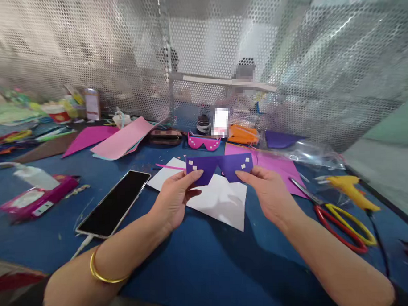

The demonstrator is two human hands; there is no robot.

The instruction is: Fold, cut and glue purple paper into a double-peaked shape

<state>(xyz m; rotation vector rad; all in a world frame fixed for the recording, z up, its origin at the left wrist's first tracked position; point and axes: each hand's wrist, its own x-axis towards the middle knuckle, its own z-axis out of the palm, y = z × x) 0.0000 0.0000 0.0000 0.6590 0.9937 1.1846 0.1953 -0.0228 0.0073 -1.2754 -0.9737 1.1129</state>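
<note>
Two forearms [133, 242] [314, 238], both hands [173, 194] [268, 186] holding one purple cutout [229, 166]

The paper glasses [219, 161] are between the left hand [177, 192] and right hand [265, 186], over a sheet [222, 207] on the table [191, 274]. Leftward lie a phone [115, 203], then a power strip [63, 189]; rightward, scissors [318, 202] and a glue gun [350, 190] (the gun nearer the right edge). Behind the far edge stands a mesh screen [203, 46].

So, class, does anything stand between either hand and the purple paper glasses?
Nothing visible does: the left hand and right hand each pinch one side of the purple paper glasses. The white sheet lies below, not between.
</note>
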